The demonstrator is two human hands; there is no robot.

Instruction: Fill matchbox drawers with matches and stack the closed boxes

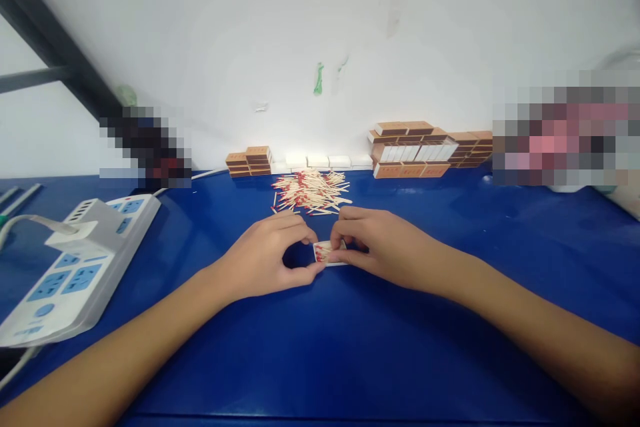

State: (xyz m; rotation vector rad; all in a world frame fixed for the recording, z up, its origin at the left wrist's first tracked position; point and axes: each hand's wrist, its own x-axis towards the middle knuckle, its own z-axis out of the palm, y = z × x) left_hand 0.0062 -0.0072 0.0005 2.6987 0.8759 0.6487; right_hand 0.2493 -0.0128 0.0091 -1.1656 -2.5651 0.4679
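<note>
One white power strip (85,277), with one adapter (103,230) plugged in, lies at left on the blue table (320,347). Next stands one small matchbox stack (249,161). The left hand (273,250) pinches the left end of one matchbox tray (335,264), lying between both hands, before one match heap (311,192). The right hand (373,240) bends over the tray's matches (323,252); whether it pinches any, I cannot tell. One larger matchbox stack (413,170) stands farther right.

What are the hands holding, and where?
The left hand holds a small tray by its left end. The right hand is over the matches inside; whether it grips any, I can't tell.
</note>
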